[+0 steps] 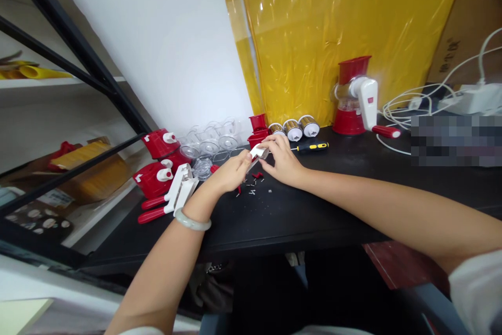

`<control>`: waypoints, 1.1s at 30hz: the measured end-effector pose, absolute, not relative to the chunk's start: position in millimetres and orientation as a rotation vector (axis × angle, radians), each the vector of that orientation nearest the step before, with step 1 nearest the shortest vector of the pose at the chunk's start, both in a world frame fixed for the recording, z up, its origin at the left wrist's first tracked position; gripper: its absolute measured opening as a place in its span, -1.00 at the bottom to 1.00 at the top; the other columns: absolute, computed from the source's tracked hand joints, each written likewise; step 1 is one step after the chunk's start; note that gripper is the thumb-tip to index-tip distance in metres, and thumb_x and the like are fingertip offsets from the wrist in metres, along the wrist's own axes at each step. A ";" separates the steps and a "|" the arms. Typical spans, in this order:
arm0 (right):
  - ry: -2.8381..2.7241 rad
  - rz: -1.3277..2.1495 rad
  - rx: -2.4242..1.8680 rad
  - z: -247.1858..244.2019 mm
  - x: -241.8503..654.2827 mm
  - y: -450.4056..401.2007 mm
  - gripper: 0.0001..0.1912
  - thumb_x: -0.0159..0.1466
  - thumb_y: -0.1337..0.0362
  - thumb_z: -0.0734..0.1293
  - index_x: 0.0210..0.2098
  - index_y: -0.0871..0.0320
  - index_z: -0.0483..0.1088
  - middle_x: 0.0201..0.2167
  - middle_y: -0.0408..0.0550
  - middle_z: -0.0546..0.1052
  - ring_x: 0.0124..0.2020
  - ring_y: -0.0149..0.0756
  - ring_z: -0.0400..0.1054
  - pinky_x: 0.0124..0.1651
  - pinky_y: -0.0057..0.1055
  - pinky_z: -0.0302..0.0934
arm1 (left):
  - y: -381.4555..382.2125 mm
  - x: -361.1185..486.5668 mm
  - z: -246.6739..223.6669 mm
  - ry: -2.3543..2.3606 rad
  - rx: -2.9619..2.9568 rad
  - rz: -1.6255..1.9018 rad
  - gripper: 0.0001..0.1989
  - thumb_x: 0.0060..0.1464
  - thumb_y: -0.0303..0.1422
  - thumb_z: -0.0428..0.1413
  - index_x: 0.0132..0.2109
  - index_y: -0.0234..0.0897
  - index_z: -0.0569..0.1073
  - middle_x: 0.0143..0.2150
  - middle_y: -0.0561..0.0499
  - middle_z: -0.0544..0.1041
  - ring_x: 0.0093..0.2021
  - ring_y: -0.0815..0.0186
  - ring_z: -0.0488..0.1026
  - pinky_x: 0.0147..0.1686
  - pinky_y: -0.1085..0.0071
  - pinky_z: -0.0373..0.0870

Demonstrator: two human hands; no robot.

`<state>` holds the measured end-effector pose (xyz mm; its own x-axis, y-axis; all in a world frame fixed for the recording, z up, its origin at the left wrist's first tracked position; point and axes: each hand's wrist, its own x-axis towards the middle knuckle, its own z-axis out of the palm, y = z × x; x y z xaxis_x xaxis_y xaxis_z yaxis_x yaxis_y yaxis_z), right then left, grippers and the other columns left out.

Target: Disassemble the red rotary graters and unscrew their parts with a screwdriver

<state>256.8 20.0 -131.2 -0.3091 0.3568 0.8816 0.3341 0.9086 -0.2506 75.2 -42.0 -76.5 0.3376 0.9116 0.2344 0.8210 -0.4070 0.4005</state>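
Note:
Both hands meet around a white plastic part (259, 152) above the middle of the black table. My left hand (234, 170) is closed on its left end, near a red piece. The fingers of my right hand (283, 160) are bent over its right side. Just below lie small screws (252, 192) and a little red piece (258, 175). A black and yellow screwdriver (312, 146) rests right of my right hand. Behind the hands stand red funnel parts (258, 130) and several metal grater drums (293, 129).
Left on the table (298, 225) are red bases (152, 179), white cranks with red handles (182, 188) and clear plastic parts (209, 141). An assembled red and white grater (353, 97) stands at the right, beside white cables (415, 102). A black-framed shelf (98, 84) borders the left.

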 end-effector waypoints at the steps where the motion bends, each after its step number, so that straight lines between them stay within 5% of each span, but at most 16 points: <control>1: -1.914 0.036 -0.512 -131.4 256.7 21.2 -0.69 0.18 0.36 0.30 -0.06 0.10 0.30 -0.09 0.10 0.31 0.02 -0.02 0.19 0.05 0.02 0.17 | -41.0 74.8 -77.3 1.585 2.378 0.628 -0.47 0.25 0.06 -0.39 -0.22 -0.23 0.26 -0.46 0.04 0.40 -0.44 0.26 0.40 -0.27 0.30 0.29; 5: -1.853 0.090 -0.491 -132.5 256.2 24.5 -0.69 0.17 0.36 0.31 -0.09 0.12 0.26 -0.14 0.08 0.33 -0.04 -0.07 0.23 0.02 -0.05 0.20 | -38.2 74.4 -79.2 1.587 2.303 0.636 -0.47 0.25 0.07 -0.38 -0.23 -0.23 0.25 -0.52 0.06 0.39 -0.49 0.26 0.40 -0.33 0.33 0.30; 11: -1.925 0.225 -0.385 -134.5 255.3 24.0 -0.51 0.21 0.31 0.33 0.12 0.09 0.19 0.05 0.13 0.35 0.12 -0.09 0.22 0.12 -0.05 0.16 | -39.6 74.9 -79.1 1.530 2.268 0.679 -0.45 0.24 0.08 -0.37 -0.24 -0.24 0.29 -0.59 0.08 0.38 -0.54 0.27 0.39 -0.39 0.34 0.31; 22: -1.907 0.371 -0.465 -133.4 252.7 18.1 -0.69 0.15 0.30 0.36 -0.14 0.14 0.23 -0.21 0.01 0.40 -0.18 -0.21 0.34 -0.15 -0.26 0.26 | -44.8 83.1 -79.0 1.457 2.285 0.621 -0.47 0.25 0.07 -0.34 -0.19 -0.24 0.29 -0.52 0.09 0.38 -0.58 0.32 0.38 -0.48 0.37 0.33; 33: -1.955 0.318 -0.375 -135.7 255.1 21.5 -0.69 0.18 0.35 0.29 -0.08 0.13 0.21 -0.16 0.04 0.35 -0.09 -0.18 0.28 -0.04 -0.20 0.22 | -47.0 82.6 -75.0 1.456 2.257 0.621 -0.44 0.24 0.08 -0.34 -0.07 -0.24 0.30 -0.43 0.05 0.41 -0.60 0.34 0.36 -0.50 0.37 0.35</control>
<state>255.1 21.5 -135.7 -0.3808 0.4005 0.8334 0.1157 0.9149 -0.3868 82.6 -47.0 -75.0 0.3646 0.9179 0.1569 0.7486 -0.3891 0.5369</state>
